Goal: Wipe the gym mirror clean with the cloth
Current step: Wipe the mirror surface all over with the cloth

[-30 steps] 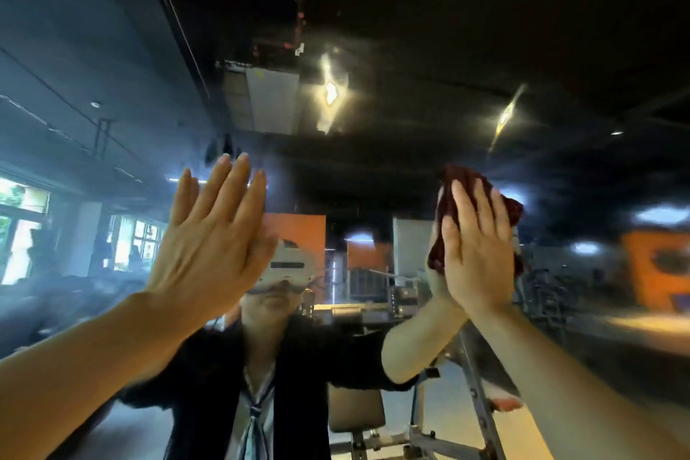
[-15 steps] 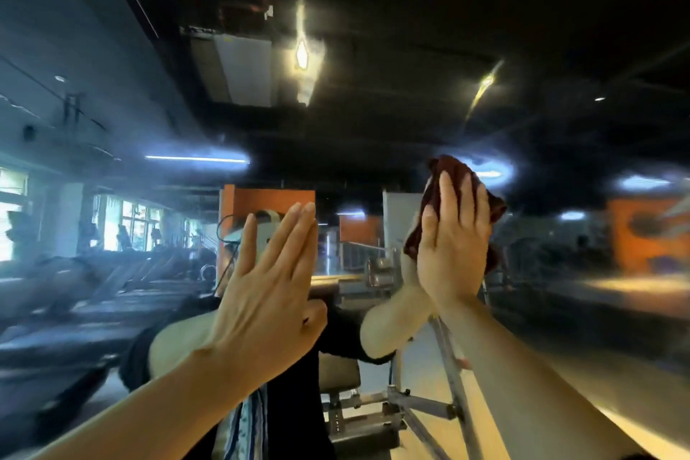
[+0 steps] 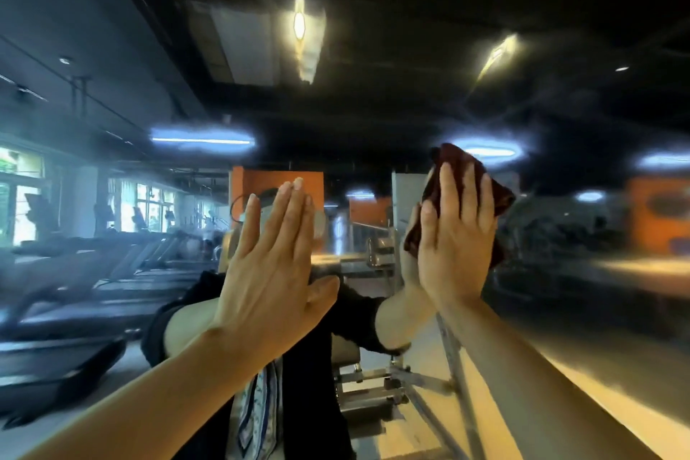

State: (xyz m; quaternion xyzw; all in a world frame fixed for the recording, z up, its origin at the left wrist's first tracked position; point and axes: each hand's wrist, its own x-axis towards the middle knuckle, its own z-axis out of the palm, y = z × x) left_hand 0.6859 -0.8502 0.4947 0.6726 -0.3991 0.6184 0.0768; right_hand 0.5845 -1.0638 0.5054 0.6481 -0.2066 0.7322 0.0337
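Both hands are raised flat against the mirror [image 3: 373, 105]. Left hand [image 3: 272, 284], centre frame, has fingers straight and together, holding nothing. Right hand [image 3: 453, 235], right of centre, presses a dark red cloth [image 3: 496, 198] to the glass with straight fingers.

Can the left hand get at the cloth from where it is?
Probably yes: the left hand is open beside the cloth, with nothing between them, though the right hand covers most of it.

Dim gym w/ glaring ceiling lamps [image 3: 299, 24], blurred, warped edges, bright windows [image 3: 22, 194] left.
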